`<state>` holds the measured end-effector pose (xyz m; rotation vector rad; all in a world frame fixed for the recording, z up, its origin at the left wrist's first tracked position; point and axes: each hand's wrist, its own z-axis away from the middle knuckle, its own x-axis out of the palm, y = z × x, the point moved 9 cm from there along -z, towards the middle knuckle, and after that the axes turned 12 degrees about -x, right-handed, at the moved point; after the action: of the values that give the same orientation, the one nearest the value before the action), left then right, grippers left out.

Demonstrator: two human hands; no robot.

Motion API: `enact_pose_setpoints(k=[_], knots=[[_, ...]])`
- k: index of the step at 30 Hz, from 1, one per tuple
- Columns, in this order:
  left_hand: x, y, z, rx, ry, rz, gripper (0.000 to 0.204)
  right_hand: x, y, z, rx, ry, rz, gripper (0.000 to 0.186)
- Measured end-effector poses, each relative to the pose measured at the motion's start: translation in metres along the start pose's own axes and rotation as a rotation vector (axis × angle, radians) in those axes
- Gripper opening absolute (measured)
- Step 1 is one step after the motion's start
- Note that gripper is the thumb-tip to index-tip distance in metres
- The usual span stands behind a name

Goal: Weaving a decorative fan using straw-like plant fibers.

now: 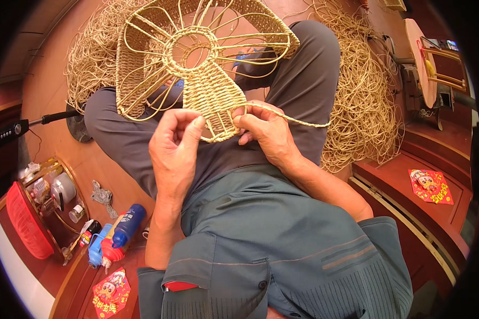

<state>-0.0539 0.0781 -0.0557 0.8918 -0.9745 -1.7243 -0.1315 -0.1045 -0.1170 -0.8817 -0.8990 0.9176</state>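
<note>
A half-woven straw basket (pixel 210 90) rests over my lap, its narrow woven panel pointing toward me. A round braided ring joins the panel to open looped spokes and a curved woven wall. My left hand (pixel 176 141) is closed at the panel's left edge, thumb against the bent fingers. At the opposite edge, my right hand (pixel 269 130) pinches a twisted straw cord (pixel 303 122) where it meets the weave; the cord's loose length runs out to the right. Bare upright strands show at the panel's near end. My right fingertips are partly hidden behind the panel.
Large heaps of loose straw cord (pixel 356 95) lie right and far left on the floor. A blue bottle (pixel 129 226) and a red lid-like tray (pixel 29 220) are at lower left. Red paper decorations (pixel 431 186) lie on wooden furniture. A black pole (pixel 53 117) reaches in from the left.
</note>
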Motion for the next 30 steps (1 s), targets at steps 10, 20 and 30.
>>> enact_pose_setpoints(k=[10, 20, 30], knots=[[0.020, 0.016, 0.007, 0.119, 0.016, -0.366, 0.012, 0.009, 0.017, 0.006, 0.159, -0.049, -0.192, 0.022], [0.044, 0.036, 0.011, 0.263, 0.045, -0.562, 0.016, 0.013, 0.028, 0.003, 0.181, -0.161, -0.426, 0.022], [0.044, 0.037, 0.011, 0.293, 0.063, -0.650, 0.014, 0.012, 0.032, 0.001, 0.185, -0.249, -0.516, 0.021]])
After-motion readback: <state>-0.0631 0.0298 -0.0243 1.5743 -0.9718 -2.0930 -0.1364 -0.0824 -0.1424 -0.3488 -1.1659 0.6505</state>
